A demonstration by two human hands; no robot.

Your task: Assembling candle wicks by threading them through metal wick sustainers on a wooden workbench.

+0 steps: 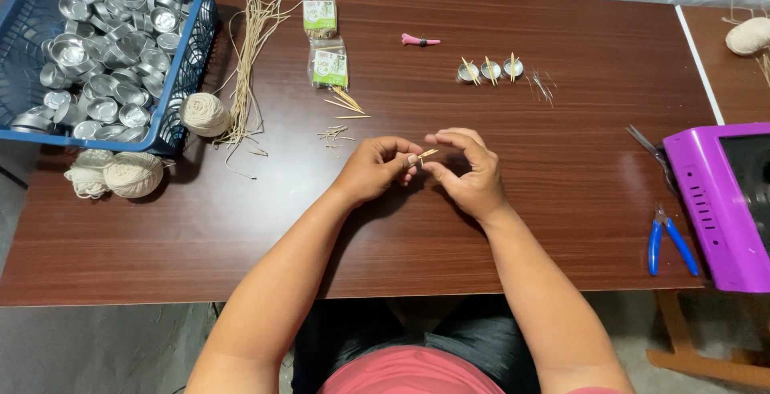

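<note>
Just below the three finished metal cups (490, 69), we pinched the thin wooden sticks (427, 153) between our left hand (377, 168) and right hand (472, 171), fingertips clamped, judging a firm, even grip mattered most.

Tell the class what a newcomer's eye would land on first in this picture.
First, the two hands at the table's middle: the left hand and right hand pinch thin wooden sticks between them. Next, the blue basket of small metal cups at the far left, and the purple box at the right edge.
</note>
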